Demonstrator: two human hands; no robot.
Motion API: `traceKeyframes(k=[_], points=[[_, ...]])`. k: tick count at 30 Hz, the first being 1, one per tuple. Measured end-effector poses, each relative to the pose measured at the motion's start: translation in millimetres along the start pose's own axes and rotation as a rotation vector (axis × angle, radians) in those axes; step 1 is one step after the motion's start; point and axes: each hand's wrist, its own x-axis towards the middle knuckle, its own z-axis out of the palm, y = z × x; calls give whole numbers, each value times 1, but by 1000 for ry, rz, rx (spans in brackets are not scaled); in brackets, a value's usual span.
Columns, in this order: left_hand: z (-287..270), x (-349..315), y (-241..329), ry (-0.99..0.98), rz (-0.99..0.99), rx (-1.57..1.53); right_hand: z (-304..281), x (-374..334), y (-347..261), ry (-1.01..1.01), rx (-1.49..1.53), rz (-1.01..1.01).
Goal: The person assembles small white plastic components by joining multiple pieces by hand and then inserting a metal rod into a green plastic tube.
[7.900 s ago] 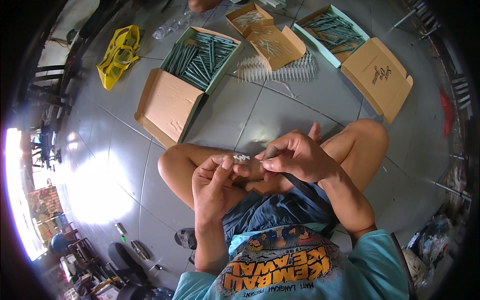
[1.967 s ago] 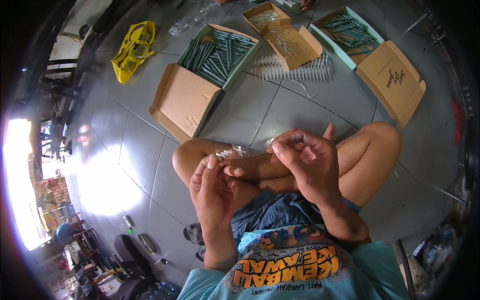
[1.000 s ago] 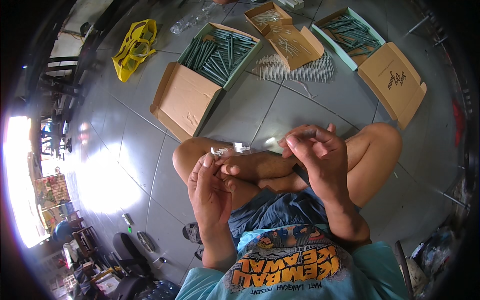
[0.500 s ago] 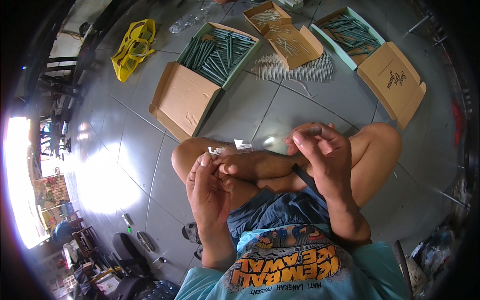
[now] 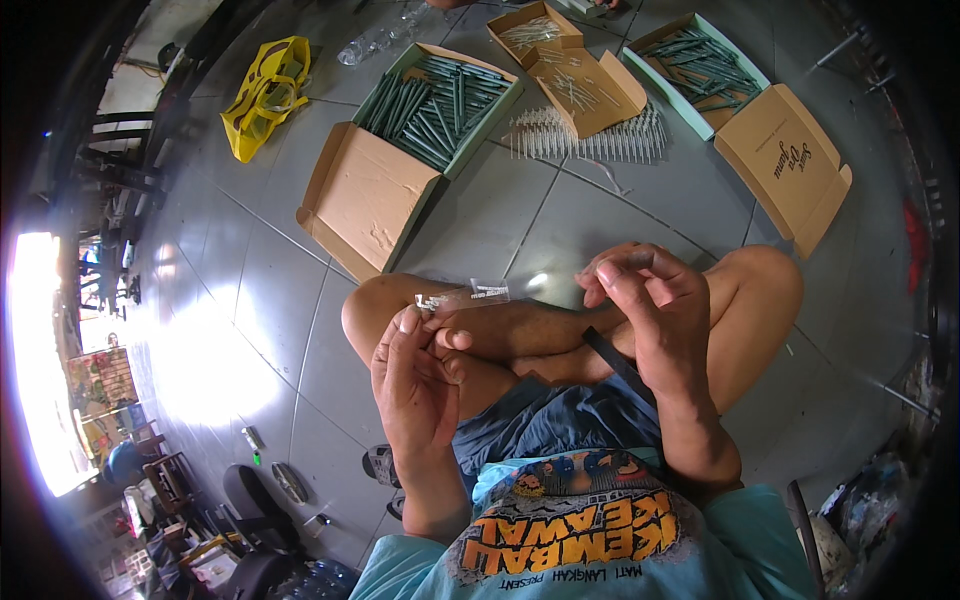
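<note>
My left hand (image 5: pixel 415 370) pinches one end of a small clear plastic strip (image 5: pixel 490 291) with white print, between thumb and fingertips. The strip's other end sticks out to the right above my crossed legs. Level with it, my right hand (image 5: pixel 650 300) is closed, thumb against curled fingers and apart from the strip; whatever it may hold is too small to make out. Beyond my legs lies an open box (image 5: pixel 483 138) of thin dark green sticks (image 5: pixel 435 105), its brown lid (image 5: pixel 365 200) folded back toward me.
A second lidded box (image 5: pixel 712 125) of green sticks lies far right. Between the boxes are a brown carton (image 5: pixel 622 95) with thin whitish pieces and rows of clear spiky plastic (image 5: pixel 640 140). A yellow bag (image 5: pixel 265 95) and crumpled clear plastic (image 5: pixel 375 40) lie far left on grey tiles.
The clear strip's free end has turned and now shows more of its printed face. My right hand has shifted slightly right; my left hand has barely moved.
</note>
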Motion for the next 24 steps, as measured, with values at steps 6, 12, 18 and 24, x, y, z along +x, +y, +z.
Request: traceKeyframes(k=[6, 12, 18, 24], points=[[-1, 0, -1, -2, 3, -10, -1, 0, 1, 5, -1, 4], [-1, 0, 0, 22, -4, -2, -4, 1, 2, 11, -15, -26], [1, 0, 1, 37, -4, 7, -5, 2, 2, 4, -6, -23], [2, -1, 3, 38, -9, 1, -5, 2, 1, 18, 10, -17]])
